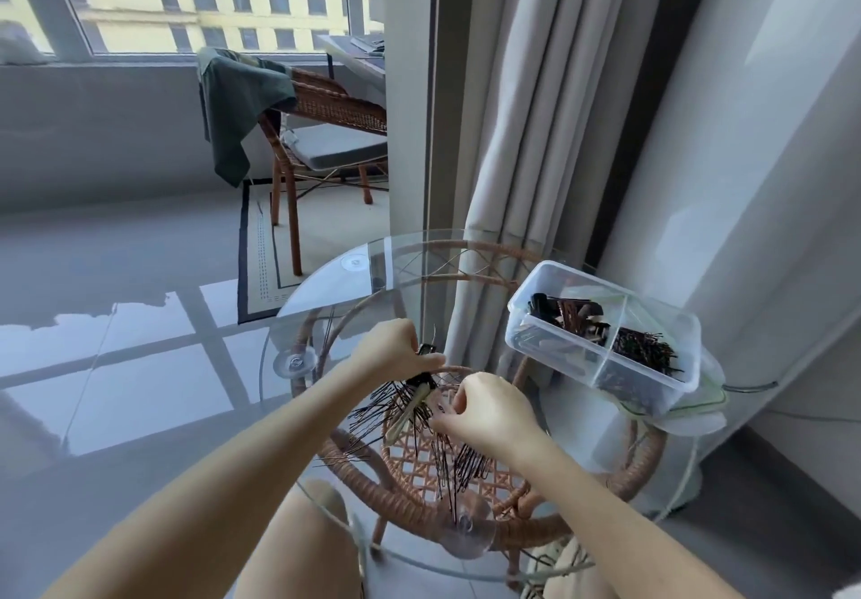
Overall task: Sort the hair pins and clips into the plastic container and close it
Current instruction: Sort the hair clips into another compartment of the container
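Round glass-topped bench (326, 300) on a wicker frame, pushed up against a pale curtain (512, 132), with a window and a wicker chair (326, 123) beyond. Parked at the far right edge, clear of the working patch: an open plastic container (515, 309), split into compartments so each kind stays apart. Already sorted inside: dark clips (568, 314) in the far section, a tangle of thin pins (645, 351) in the right one. Tucked beneath it, a green-rimmed lid (699, 405), out of the way until closing time.

Fanned across the glass in front of the body, loose hair pins (447, 463), spread flat, probably for easier picking. Among them a pale long clip (410, 407).

Left hand (391, 346) raised just above the heap, fingers clenched on a black clip (426, 349), lifted free of the pins clinging round it. Right hand (489, 412) low over the pile, fingers pinched together, seemingly on one or two hair pins, though too fine to confirm at this size.

Sorting well under way, not finished: plenty still on the bench, container still open. Likely snag: pins tangling and coming up in clumps, or sliding off the slick glass.
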{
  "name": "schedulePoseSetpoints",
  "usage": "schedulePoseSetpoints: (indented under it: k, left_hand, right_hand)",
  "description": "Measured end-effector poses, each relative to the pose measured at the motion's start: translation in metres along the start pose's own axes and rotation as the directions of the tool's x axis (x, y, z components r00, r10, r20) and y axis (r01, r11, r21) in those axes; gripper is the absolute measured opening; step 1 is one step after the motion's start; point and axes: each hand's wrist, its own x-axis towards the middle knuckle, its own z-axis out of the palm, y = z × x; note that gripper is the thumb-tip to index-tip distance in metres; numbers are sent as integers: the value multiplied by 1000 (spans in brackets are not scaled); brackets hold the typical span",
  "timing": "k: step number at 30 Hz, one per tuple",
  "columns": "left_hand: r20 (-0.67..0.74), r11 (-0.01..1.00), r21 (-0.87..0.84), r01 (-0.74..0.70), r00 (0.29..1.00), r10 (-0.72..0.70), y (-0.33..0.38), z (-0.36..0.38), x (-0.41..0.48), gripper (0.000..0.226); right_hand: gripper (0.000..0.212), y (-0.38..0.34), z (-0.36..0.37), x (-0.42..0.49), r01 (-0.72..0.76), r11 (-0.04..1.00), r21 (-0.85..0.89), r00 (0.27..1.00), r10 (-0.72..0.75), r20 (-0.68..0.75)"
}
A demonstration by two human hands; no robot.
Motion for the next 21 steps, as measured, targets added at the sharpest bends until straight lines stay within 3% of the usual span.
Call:
schedulePoseSetpoints:
  k: [3, 5, 7, 9, 11, 13, 15, 18, 21]
  left_hand:
    - [0, 1000, -22, 6, 1000, -6, 7, 6, 10, 31]
    - [15, 999, -15, 29, 999, -29, 9, 7, 16, 27]
    - [35, 999, -10, 38, 999, -38, 7, 7, 20, 26]
    - [42, 999, -21, 36, 998, -35, 3, 1, 20, 26]
    - [52, 991, -122, 55, 997, -49, -5, -8, 19, 31]
    - [60, 958, -271, 89, 995, -75, -13, -19, 16, 37]
    - [80, 896, -423, 134, 991, -111, -19, -29, 12, 34]
    - [125, 757, -626, 185, 983, -137, -21, -45, 3, 24]
    - [146, 684, -704, 191, 981, -124, -16, -56, -2, 20]
  right_hand:
    - [36, 4, -4, 3, -25, 985, 170, 998, 36, -59]
    - [26, 6, -8, 1, 3, 981, 193, 989, 26, -147]
    - [11, 6, -10, -3, 115, 983, 141, 978, -87, -190]
    - [17, 1, -8, -9, 290, 954, 79, 949, -277, -151]
    - [23, -4, 0, -10, 424, 905, 20, 903, -422, -79]
    - [35, -8, 9, -5, 468, 881, -71, 883, -468, 18]
    - [34, -13, 15, -1, 489, 861, -138, 872, -486, 55]
    - [27, -14, 17, 2, 551, 823, -135, 830, -558, -13]
    - [19, -10, 11, -1, 616, 773, -149, 764, -633, -124]
